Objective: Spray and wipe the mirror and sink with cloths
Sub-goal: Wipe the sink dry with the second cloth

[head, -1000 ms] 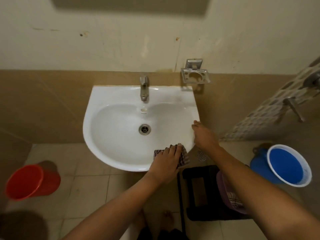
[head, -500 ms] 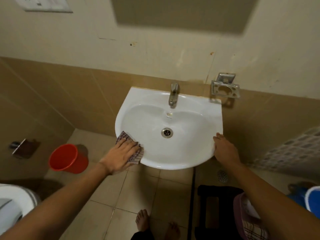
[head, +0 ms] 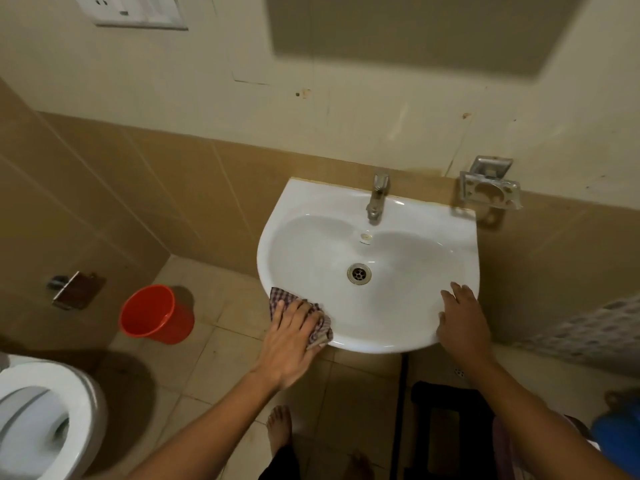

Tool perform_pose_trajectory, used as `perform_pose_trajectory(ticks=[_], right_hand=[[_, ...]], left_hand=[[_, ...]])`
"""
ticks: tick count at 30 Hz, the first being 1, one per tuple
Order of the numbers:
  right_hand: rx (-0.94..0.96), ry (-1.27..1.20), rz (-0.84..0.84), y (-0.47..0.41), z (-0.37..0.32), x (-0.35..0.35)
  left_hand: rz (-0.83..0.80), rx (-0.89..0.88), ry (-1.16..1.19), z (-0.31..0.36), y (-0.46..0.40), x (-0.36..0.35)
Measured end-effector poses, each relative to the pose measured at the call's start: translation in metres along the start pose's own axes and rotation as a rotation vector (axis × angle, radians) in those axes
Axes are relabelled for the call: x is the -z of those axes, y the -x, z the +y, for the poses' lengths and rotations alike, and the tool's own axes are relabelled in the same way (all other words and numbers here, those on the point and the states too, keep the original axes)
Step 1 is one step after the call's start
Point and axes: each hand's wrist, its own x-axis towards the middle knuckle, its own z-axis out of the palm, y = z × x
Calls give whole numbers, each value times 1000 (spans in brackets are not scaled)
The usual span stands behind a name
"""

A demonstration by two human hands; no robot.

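A white wall-mounted sink (head: 433,220) with a metal tap (head: 377,197) and a round drain (head: 359,273) sits against the tan tiled wall. My left hand (head: 289,336) presses a checked cloth (head: 320,329) flat on the sink's front left rim. My right hand (head: 462,322) rests with spread fingers on the front right rim, holding nothing. The dull lower part of the mirror (head: 415,29) shows on the wall above. No spray bottle is in view.
An orange bucket (head: 154,315) stands on the floor to the left, a white toilet (head: 41,417) at the bottom left. A metal soap holder (head: 490,188) is fixed right of the sink. A black stool (head: 450,427) and a blue bucket (head: 616,441) are at the lower right. My bare feet (head: 280,427) are below.
My left hand slid the cloth from the sink's front right rim round to the front left. The right hand stayed on the right rim. The view swung left, showing the toilet.
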Motion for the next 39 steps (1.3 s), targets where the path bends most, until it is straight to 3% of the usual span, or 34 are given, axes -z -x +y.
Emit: perform_pose_trajectory(ticks=[6, 15, 20, 25, 27, 33, 37, 39], right_hand=[[-156, -27, 45, 7, -4, -7], [-296, -72, 10, 8, -20, -17], [-317, -61, -26, 8, -26, -14], [-222, 45, -51, -1, -32, -7], [-134, 38, -45, -4, -37, -6], [89, -80, -106, 2, -79, -9], [60, -137, -162, 6, -82, -16], [70, -171, -177, 5, -80, -19]], left_hand=[[16, 133, 116, -67, -33, 15], [-236, 156, 37, -151, -146, 49], [-186, -14, -20, -165, -204, 48], [-195, -66, -137, -167, -249, 33], [-148, -93, -226, -165, -251, 32], [-103, -140, -186, -160, -208, 36], [-244, -166, -284, -147, -152, 38], [-389, -131, -299, -122, -133, 46]])
